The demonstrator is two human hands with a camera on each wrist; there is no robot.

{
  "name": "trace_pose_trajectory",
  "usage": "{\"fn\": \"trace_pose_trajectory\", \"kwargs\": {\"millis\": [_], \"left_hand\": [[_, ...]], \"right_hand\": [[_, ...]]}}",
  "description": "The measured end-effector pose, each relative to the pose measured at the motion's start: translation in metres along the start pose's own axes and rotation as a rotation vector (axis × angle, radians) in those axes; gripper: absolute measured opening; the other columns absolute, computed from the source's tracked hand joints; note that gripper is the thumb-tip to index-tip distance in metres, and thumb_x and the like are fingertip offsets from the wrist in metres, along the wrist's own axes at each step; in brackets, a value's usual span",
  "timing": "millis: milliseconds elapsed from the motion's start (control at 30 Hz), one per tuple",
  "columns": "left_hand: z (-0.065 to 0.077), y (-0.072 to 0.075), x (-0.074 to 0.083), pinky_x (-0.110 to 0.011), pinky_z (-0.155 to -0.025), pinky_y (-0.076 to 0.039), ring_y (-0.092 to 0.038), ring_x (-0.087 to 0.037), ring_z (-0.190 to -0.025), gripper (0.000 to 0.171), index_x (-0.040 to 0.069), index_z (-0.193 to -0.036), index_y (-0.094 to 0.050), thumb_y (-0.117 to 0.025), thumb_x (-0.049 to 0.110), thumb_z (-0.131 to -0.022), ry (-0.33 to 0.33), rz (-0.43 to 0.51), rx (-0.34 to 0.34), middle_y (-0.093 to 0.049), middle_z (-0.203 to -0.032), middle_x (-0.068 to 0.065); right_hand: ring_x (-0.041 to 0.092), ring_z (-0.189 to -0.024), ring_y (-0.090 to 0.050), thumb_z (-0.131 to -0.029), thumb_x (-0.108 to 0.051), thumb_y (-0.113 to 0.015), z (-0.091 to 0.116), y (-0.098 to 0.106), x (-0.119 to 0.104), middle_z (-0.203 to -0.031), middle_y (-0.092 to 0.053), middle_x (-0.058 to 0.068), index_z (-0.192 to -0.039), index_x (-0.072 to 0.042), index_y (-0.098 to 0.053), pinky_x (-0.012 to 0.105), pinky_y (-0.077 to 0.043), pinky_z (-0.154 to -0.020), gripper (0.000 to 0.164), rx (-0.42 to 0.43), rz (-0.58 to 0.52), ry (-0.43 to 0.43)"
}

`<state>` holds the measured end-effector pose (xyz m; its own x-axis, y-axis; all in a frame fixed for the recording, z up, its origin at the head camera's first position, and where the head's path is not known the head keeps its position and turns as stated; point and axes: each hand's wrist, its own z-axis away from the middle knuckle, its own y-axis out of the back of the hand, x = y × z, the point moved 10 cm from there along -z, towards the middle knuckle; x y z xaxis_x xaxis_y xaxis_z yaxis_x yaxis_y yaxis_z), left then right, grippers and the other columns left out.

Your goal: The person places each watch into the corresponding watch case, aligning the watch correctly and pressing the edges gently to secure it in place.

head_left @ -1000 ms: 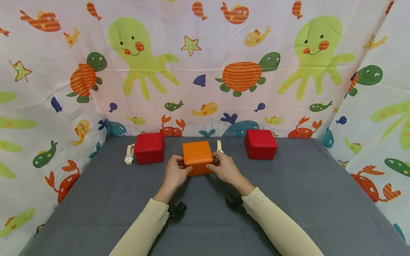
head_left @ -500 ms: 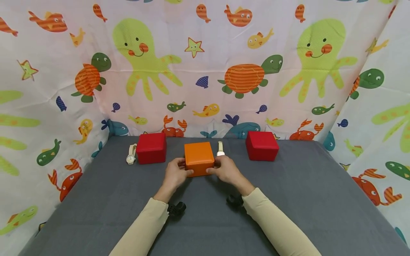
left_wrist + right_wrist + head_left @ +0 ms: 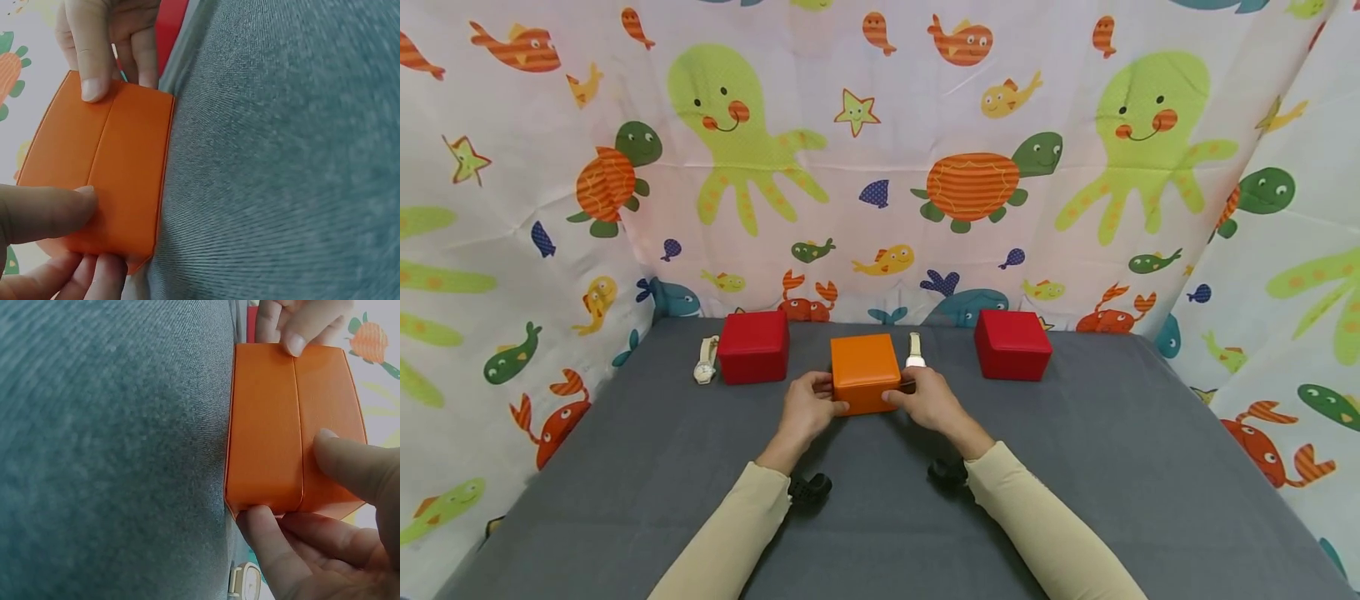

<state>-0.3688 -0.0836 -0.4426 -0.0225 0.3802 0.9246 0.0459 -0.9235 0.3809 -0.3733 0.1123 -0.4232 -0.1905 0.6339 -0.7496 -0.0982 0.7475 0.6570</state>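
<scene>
A closed orange watch box (image 3: 865, 367) with a seam across its front sits on the grey cloth in the head view. My left hand (image 3: 805, 408) holds its left side, the thumb on the front face and the fingers along the side. The right hand (image 3: 932, 402) grips the opposite side in the same way; its thumb (image 3: 350, 459) lies by the seam in the right wrist view, fingers around the lower corner. A wristwatch with a pale face and gold-toned band (image 3: 915, 350) lies just beyond the right fingers.
A red box (image 3: 754, 347) stands to the left, with a light-banded wristwatch (image 3: 704, 360) beside it. Another red box (image 3: 1012, 345) stands at the right. A curtain printed with sea animals (image 3: 850, 158) closes off the back and sides of the cloth-covered table (image 3: 880, 533).
The head view has shifted slightly. Both hands stay on the orange box; the right fingers have drawn a little toward me along its side, uncovering more of the wristwatch behind.
</scene>
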Motion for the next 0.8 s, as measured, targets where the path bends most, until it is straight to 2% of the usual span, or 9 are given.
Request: {"fn": "trace_pose_trajectory", "kwargs": {"millis": [333, 800], "left_hand": [[-0.0007, 0.0003, -0.0045, -0.041, -0.088, -0.051, -0.062, -0.028, -0.103, 0.055, -0.002, -0.123, -0.057, -0.080, 0.001, -0.074, 0.032, -0.025, -0.004, -0.062, -0.114, -0.015], [0.0001, -0.0012, -0.0031, -0.041, -0.085, -0.052, -0.062, -0.029, -0.101, 0.054, -0.003, -0.121, -0.058, -0.081, 0.002, -0.072, 0.007, 0.023, 0.009, -0.062, -0.112, -0.017]], "right_hand": [[0.015, -0.077, -0.061, -0.080, -0.026, -0.078, -0.0034, -0.0017, 0.0018, -0.090, -0.069, 0.000, -0.103, -0.006, -0.070, 0.033, -0.052, -0.074, 0.032, -0.003, 0.066, 0.000], [0.020, -0.092, -0.064, -0.084, -0.025, -0.074, 0.0016, 0.0007, -0.0002, -0.105, -0.068, 0.005, -0.113, -0.004, -0.066, 0.037, -0.054, -0.080, 0.036, 0.025, 0.029, 0.009]]}}
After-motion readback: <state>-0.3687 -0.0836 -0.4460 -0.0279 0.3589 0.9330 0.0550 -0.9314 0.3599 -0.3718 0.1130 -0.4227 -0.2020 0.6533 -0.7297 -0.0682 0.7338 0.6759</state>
